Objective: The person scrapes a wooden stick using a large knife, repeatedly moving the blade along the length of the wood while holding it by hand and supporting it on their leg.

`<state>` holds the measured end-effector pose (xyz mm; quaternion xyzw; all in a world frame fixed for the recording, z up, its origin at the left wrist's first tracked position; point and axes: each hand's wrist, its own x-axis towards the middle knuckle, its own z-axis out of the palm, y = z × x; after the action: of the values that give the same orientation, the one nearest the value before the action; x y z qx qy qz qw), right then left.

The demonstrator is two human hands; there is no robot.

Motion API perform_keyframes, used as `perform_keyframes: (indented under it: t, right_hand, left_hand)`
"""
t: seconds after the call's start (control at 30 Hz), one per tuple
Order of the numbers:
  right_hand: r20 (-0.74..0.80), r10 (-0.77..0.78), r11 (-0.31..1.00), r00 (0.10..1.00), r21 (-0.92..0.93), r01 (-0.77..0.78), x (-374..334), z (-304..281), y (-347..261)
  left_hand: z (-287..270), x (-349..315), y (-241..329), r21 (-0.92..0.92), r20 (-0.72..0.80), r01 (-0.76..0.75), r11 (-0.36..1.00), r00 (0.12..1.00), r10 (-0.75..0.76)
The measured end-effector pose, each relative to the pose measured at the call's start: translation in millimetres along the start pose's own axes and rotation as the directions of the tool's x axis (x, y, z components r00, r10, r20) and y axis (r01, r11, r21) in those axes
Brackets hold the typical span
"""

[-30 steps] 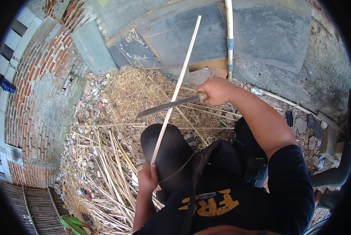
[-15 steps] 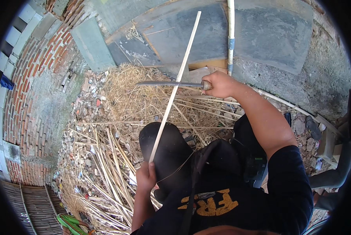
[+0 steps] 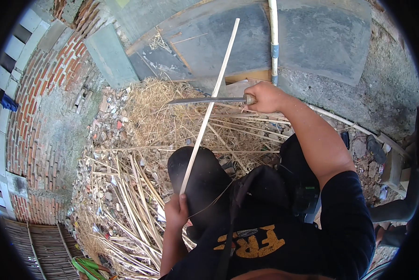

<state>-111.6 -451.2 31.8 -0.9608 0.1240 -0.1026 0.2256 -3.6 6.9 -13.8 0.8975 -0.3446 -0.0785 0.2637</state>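
Observation:
My left hand (image 3: 176, 212) is closed round the lower end of a long pale strip that looks like split bamboo (image 3: 208, 109). The strip slants up and away across my dark-clothed knee (image 3: 191, 163). In my right hand (image 3: 265, 98) is the handle of a long-bladed knife (image 3: 209, 100), its blade pointing left. The blade crosses the strip at about its middle; whether the edge bites into it cannot be made out. Beneath them lies a heap of straw-coloured shavings (image 3: 149, 105).
Several split strips (image 3: 130, 200) lie on the rubble ground at left. A pale pipe (image 3: 274, 42) stands against grey boards (image 3: 321, 42) at the far side. A brick wall (image 3: 41, 121) rises on the left. At the right edge another person's leg (image 3: 396, 210) shows.
The knife blade has shifted slightly to the right along with my right hand. The strip's far end sits a little lower. Both hands keep their hold.

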Motion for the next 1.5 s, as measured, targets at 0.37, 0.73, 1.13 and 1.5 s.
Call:
perform_keyframes:
  t: [0.37, 0.73, 1.13, 1.5]
  right_hand:
    - [0.153, 0.015, 1.000, 0.988, 0.010, -0.017, 0, 0, -31]
    - [-0.046, 0.077, 0.994, 0.996, 0.086, -0.073, -2, -1, 9]
    - [0.085, -0.107, 0.993, 0.991, -0.035, 0.111, 2, 3, -27]
    - [0.039, 0.030, 1.000, 0.999, 0.005, -0.030, -4, 5, -16]
  left_hand:
    - [4, -1, -4, -0.027, -0.049, -0.028, 0.999, 0.998, 0.026]
    - [6, 0, -7, -0.021, -0.045, -0.031, 0.999, 0.999, 0.030]
    - [-1, -1, -3, -0.009, 0.005, 0.010, 1.000, 1.000, -0.010]
    - [-8, 0, 16, -0.009, 0.028, 0.045, 0.999, 0.999, -0.044]
